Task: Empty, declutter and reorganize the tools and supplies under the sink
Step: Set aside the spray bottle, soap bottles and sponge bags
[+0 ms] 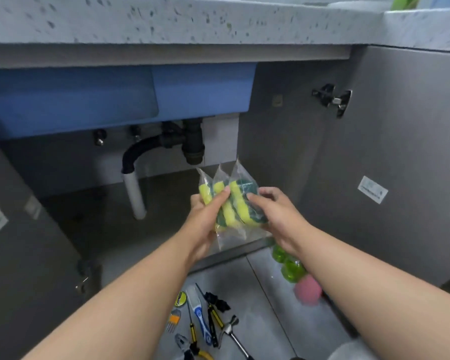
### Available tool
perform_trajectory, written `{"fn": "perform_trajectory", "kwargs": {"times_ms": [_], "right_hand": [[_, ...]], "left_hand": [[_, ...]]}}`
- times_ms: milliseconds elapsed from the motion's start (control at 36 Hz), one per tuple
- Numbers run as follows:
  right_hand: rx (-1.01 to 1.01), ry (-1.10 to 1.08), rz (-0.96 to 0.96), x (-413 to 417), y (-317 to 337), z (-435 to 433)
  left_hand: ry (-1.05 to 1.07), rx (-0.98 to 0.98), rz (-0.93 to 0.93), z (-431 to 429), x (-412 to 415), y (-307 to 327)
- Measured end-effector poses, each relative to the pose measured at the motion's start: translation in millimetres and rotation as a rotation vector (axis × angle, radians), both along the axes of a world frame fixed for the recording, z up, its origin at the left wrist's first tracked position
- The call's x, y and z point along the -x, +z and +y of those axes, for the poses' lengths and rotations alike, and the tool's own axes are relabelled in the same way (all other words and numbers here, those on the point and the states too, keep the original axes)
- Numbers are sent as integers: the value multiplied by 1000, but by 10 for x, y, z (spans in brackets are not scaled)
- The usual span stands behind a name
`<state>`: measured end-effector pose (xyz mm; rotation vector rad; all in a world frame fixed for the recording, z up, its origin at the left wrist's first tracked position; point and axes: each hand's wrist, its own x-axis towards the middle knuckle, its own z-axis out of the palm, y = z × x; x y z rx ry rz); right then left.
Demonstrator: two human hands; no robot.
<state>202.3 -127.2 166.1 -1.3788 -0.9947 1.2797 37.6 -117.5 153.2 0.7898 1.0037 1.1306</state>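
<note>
Three yellow-and-green sponges (230, 209), each in a clear plastic bag, are held together in front of the open cabinet under the sink. My left hand (205, 219) grips them from the left, fingers curled over the front. My right hand (276, 216) holds their right side, fingers wrapped round the green scouring face. The cabinet floor (115, 222) behind them shows bare. Loose tools (205, 326) lie on the floor tiles below my arms: screwdrivers, pliers, a blue-and-white handled tool, a tape roll.
A blue sink basin (115, 100) and black drain pipes (182, 144) hang above the cabinet space; a white pipe (135, 198) runs down to its floor. Both grey doors (387, 165) stand open. Green round items (289, 263) and a pink object (308, 291) lie by my right forearm.
</note>
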Motion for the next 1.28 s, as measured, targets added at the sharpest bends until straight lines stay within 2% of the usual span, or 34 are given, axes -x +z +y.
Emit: {"fn": "perform_trajectory", "kwargs": {"times_ms": [83,250,417,611,694,750,861,972,1056,1139,1278], "right_hand": [[-24,-4,81,109,23,-54],[-21,127,148,241,-57,-253],[29,195,83,252,-58,-254],[4,215,47,294,-70,-229],[26,170,78,317,-81,-200],[54,143,109,331,-77,-182],[6,92,98,313,-108,-140],[-96,125,-103,306,-120,-128],[-112,147,-195,320,-109,-134],[-136,185,-162,284,-93,-136],[-120,256,13,129,-69,-145]], "left_hand": [[-10,-28,132,15,-5,-34],[-52,-79,317,1,-47,-64],[-75,-94,302,7,-58,-56],[-16,-119,455,10,-97,21],[90,-147,711,53,-147,30],[133,-182,795,62,-171,53],[57,-179,634,67,-178,88],[-95,-95,420,4,-172,94],[-92,-60,321,-1,-190,78],[-81,-54,212,42,-203,45],[-24,-61,78,76,-228,-16]]}}
